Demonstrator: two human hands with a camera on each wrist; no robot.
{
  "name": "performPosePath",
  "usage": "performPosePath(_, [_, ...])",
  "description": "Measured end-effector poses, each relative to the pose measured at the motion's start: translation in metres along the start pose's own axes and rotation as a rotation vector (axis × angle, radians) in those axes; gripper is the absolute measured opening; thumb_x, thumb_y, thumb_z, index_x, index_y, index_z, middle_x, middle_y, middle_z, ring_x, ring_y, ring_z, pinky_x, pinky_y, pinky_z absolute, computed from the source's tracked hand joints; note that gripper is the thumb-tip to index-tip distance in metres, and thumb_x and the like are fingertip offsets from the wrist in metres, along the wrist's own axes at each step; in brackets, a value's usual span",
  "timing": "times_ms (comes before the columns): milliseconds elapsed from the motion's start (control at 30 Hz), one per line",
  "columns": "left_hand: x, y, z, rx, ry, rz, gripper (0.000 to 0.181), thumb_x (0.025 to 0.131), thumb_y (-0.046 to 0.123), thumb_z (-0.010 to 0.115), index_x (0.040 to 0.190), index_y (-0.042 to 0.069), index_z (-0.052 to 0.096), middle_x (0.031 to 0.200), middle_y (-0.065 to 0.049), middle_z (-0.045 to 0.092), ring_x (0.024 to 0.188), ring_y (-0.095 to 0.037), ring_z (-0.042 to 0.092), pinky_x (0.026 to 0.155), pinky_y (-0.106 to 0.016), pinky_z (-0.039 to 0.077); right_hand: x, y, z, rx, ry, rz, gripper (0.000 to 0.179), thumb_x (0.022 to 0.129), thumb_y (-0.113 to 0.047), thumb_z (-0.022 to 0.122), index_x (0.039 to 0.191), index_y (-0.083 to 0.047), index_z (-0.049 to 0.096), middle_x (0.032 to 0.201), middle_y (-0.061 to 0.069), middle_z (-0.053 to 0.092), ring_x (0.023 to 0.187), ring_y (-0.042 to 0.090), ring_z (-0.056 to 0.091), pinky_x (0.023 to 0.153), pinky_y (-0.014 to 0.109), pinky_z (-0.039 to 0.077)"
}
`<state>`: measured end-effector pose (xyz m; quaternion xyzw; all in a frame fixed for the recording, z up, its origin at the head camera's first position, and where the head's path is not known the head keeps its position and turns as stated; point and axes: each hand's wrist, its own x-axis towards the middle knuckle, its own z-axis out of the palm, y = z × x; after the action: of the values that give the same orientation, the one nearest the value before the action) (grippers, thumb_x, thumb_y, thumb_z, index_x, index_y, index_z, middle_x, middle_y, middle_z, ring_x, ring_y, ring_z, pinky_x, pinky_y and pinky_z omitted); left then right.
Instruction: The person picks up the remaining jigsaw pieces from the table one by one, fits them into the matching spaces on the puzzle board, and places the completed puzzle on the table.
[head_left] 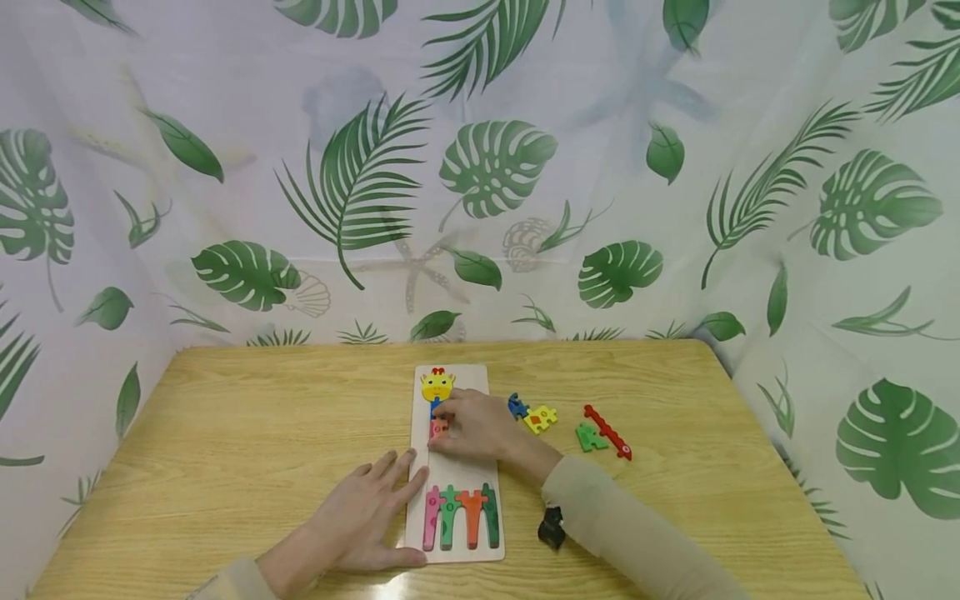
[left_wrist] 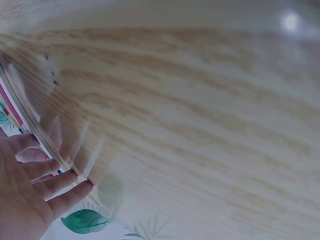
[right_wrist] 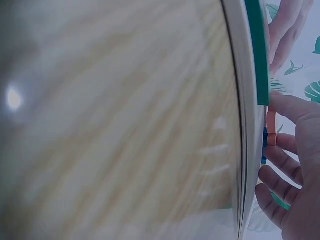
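Observation:
A pale wooden puzzle board (head_left: 457, 468) lies upright before me on the table. At its top sits a yellow giraffe head piece (head_left: 437, 387), with a blue piece (head_left: 435, 408) below it. My right hand (head_left: 480, 427) pinches a coral-coloured puzzle piece (head_left: 438, 429) under the blue one; in the right wrist view the coral piece (right_wrist: 271, 129) shows between thumb and fingers. My left hand (head_left: 369, 510) rests at the board's left edge, fingers extended. Along the board's lower part are pink (head_left: 432, 518), green (head_left: 448, 518), orange (head_left: 472, 518) and dark green (head_left: 491, 515) leg pieces.
Right of the board lie a dark blue piece (head_left: 517, 406), a yellow piece (head_left: 541, 418), a green piece (head_left: 591, 437) and a long red piece (head_left: 609, 433). A leaf-patterned curtain (head_left: 510, 275) borders the wooden table (head_left: 262, 408).

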<state>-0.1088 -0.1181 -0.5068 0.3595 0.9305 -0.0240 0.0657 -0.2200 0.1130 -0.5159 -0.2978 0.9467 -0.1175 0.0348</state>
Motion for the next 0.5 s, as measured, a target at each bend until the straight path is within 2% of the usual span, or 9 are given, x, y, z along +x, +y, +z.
performPosePath(100, [-0.0006, -0.0002, 0.002, 0.006, 0.003, -0.001, 0.11, 0.086, 0.095, 0.038, 0.163, 0.017, 0.04, 0.169, -0.017, 0.04, 0.149, -0.039, 0.05, 0.112, -0.052, 0.053, 0.0012, -0.0005, 0.0012, -0.003, -0.002, -0.002, 0.057, 0.092, -0.064, 0.071, 0.128, -0.02, 0.076, 0.119, -0.002, 0.074, 0.098, 0.013, 0.067, 0.083, 0.027, 0.058])
performPosePath(233, [-0.0004, -0.0006, 0.0045, 0.013, 0.002, -0.003, 0.11, 0.086, 0.095, 0.038, 0.164, 0.017, 0.04, 0.17, -0.017, 0.04, 0.149, -0.039, 0.05, 0.113, -0.051, 0.053, 0.0019, -0.0015, 0.0014, -0.013, -0.005, 0.005, 0.056, 0.092, -0.064, 0.071, 0.128, -0.021, 0.077, 0.109, -0.003, 0.071, 0.083, 0.008, 0.055, 0.069, 0.021, 0.047])
performPosePath(333, [0.0003, -0.0004, 0.0044, 0.012, 0.0, -0.005, 0.109, 0.086, 0.095, 0.038, 0.164, 0.018, 0.04, 0.17, -0.016, 0.039, 0.149, -0.039, 0.049, 0.114, -0.051, 0.053, 0.0017, -0.0016, 0.0006, -0.021, -0.004, 0.012, 0.056, 0.092, -0.064, 0.072, 0.127, -0.022, 0.077, 0.107, -0.004, 0.069, 0.08, 0.007, 0.051, 0.066, 0.02, 0.042])
performPosePath(500, [0.0007, -0.0001, 0.0032, 0.009, 0.007, -0.006, 0.109, 0.086, 0.095, 0.039, 0.164, 0.018, 0.041, 0.17, -0.017, 0.04, 0.149, -0.039, 0.05, 0.113, -0.051, 0.053, 0.0018, -0.0007, 0.0001, -0.03, 0.004, 0.003, 0.056, 0.092, -0.064, 0.072, 0.127, -0.021, 0.077, 0.105, -0.004, 0.069, 0.079, 0.008, 0.052, 0.065, 0.021, 0.043])
